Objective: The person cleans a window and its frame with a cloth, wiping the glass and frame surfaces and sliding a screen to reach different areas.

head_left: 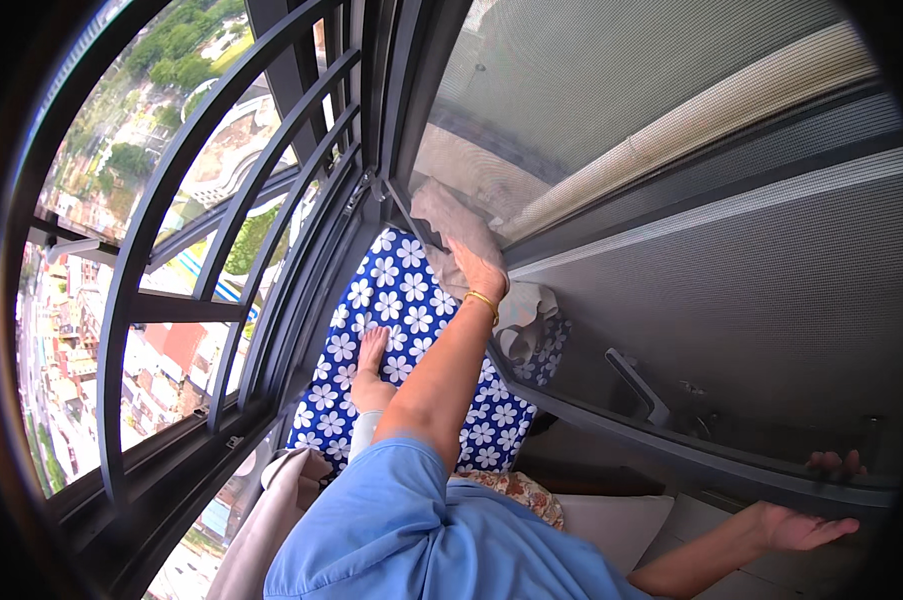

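Observation:
My left hand [481,271], with a yellow bangle at the wrist, holds a beige cloth [451,214] against the glass panel of a dark-framed window sash [684,300]. Part of the cloth covers my fingers. Below the wrist, the cloth and the blue floral fabric are mirrored in the panel. At the lower right, my right hand [800,527] is at the sash's dark edge, thumb on the near side. Several fingertips show through the panel just above that edge. A lever handle [637,386] sits on the sash between my hands.
A curved dark metal window grille [230,300] fills the left, with buildings and trees far below. My bare foot [374,349] rests on blue fabric with white flowers [414,289]. Beige fabric [290,487] hangs at lower left. Patterned cloth [522,495] lies beside my body.

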A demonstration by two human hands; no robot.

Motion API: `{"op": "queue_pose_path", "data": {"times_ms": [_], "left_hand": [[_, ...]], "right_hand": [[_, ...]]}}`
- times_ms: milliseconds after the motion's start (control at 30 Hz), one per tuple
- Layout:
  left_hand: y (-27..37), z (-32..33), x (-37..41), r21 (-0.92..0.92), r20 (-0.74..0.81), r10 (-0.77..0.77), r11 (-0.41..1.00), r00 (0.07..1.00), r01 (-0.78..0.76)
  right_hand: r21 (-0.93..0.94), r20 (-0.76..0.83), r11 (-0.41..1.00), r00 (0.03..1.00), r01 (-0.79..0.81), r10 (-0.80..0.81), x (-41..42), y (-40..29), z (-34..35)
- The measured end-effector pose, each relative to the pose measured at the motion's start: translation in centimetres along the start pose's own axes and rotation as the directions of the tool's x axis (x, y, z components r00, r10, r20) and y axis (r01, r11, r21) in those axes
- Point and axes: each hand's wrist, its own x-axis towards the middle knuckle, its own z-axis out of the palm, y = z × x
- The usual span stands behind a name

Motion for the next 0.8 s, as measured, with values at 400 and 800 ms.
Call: {"op": "queue_pose_path", "data": {"times_ms": [400, 800], "left_hand": [[21.4, -18.5, -9.5, -0.710, 0.059, 0.700, 0.531, 0.712, -0.463], [21.7, -17.7, -11.8, 0.056, 0.567, 0.588, 0.671, 0.577, -0.739]], "right_hand": [[0.163, 0.313, 0.985, 0.950, -0.061, 0.007, 0.8, -1.3, -2.0], [0.050, 0.004, 0.999, 1.000, -0.007, 0.006, -0.5, -1.5, 0.9]]}}
